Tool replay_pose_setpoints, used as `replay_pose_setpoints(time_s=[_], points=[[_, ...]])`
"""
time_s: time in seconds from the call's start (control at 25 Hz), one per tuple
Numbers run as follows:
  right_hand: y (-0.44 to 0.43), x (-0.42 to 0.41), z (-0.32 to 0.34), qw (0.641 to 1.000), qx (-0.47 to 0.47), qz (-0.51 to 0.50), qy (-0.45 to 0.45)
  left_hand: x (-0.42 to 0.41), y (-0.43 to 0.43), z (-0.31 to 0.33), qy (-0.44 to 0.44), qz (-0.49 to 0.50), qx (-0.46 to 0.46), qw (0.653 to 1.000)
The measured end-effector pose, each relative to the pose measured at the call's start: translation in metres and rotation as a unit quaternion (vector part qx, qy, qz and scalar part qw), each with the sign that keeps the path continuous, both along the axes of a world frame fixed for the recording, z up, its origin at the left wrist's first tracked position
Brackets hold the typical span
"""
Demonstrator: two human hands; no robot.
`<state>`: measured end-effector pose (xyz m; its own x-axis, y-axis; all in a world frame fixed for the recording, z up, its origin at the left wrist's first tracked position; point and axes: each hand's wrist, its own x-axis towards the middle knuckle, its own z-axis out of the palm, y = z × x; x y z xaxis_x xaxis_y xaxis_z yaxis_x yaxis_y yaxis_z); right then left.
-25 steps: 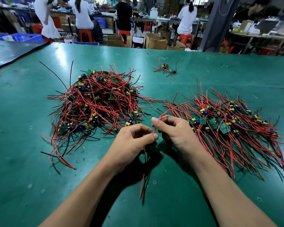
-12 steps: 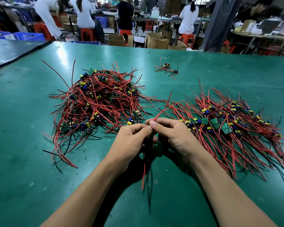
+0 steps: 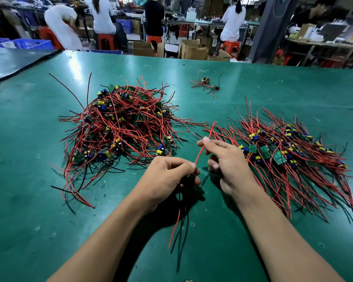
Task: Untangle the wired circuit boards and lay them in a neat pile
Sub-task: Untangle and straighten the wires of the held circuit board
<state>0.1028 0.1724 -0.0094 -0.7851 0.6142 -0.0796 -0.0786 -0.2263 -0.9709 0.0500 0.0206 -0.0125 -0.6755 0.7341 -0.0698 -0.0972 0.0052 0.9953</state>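
Ideally, while the wired circuit board (image 3: 189, 178) is gripped in the left hand (image 3: 167, 176) between tangled heap (image 3: 122, 127) and neat pile (image 3: 283, 157), its red wire (image 3: 211, 130), pinched by the right hand (image 3: 228, 161), is drawn straight first.

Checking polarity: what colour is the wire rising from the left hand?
The wire is red, seen best in the head view.

Glossy green table (image 3: 253, 82), plastic-sheathed wires (image 3: 120, 127).
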Motion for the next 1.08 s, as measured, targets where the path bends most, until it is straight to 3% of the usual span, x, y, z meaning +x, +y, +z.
replay_pose_setpoints(time_s=[0.16,0.24,0.32,0.44,0.6,0.76,1.08], points=[[0.002,0.0,0.004,0.983,-0.183,0.022,-0.007,0.002,0.0,-0.001,0.03,-0.02,-0.011,0.999],[0.003,0.001,0.006,0.973,-0.228,0.043,-0.005,0.003,-0.001,-0.001,0.042,-0.016,-0.012,0.999],[0.003,0.002,0.005,0.979,-0.197,0.053,-0.017,0.004,0.0,-0.002,0.053,-0.011,-0.013,0.998],[-0.005,0.003,0.001,0.995,-0.066,0.065,-0.033,0.003,0.002,-0.001,0.028,0.027,-0.01,0.999],[-0.016,0.005,-0.002,0.99,-0.036,0.132,-0.019,0.001,0.0,0.0,-0.036,0.055,0.029,0.997],[-0.01,0.003,-0.002,0.996,0.005,0.075,-0.042,-0.002,-0.002,0.001,-0.001,0.02,0.009,1.0],[0.0,-0.007,-0.006,0.995,-0.077,-0.057,0.033,-0.001,-0.006,0.003,0.025,-0.043,-0.013,0.999]])
